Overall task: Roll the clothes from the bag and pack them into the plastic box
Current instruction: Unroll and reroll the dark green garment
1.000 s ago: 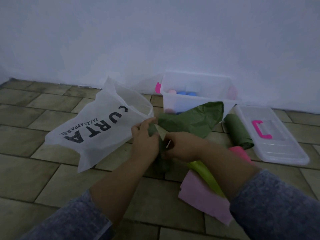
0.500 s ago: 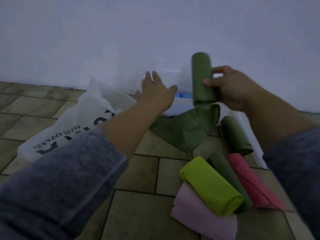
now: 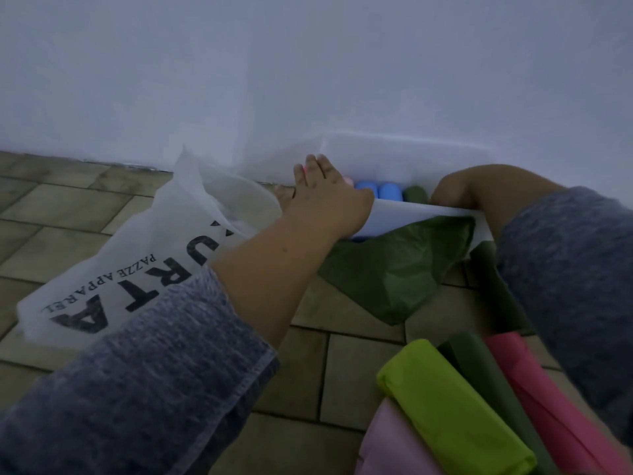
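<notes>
Against the wall, on the tiled floor, we see the plastic box: milky, see-through and open at the top. Inside it show the ends of two blue rolls and a dark green roll.

Our left hand lies over the box's near left corner, fingers stretched forward and holding nothing. Our right hand hooks over the near rim beside the green roll. Its fingers dip out of sight inside, so we cannot tell whether they hold anything.

Left of the box slumps the white bag, its lettering partly covered by our arm. An unrolled green cloth lies before the box. At lower right a lime roll, an olive roll and a pink roll rest on pale pink cloth, cut off by the frame edge or our grey sleeve.
</notes>
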